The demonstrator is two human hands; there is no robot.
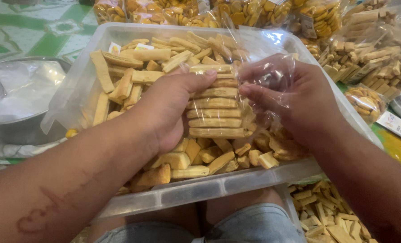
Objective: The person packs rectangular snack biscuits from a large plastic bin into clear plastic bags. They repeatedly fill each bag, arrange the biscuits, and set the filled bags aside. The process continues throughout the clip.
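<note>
Both grips clenched: left hand (169, 108) on biscuit stack (216, 112), right hand (299, 101) on clear bag (268, 74), w/ tub (218, 186) below.

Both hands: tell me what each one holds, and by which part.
The left hand grips a stack of biscuit sticks by its left end. The right hand pinches the clear plastic bag around the stack at its right side.

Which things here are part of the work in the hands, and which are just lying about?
In hand:
left hand gripping a stack of biscuit sticks
right hand holding the clear plastic bag around the stack
clear tub of loose sticks

Lying about:
filled snack bags at the top and right
metal bowl on the left
small card on the right
</note>
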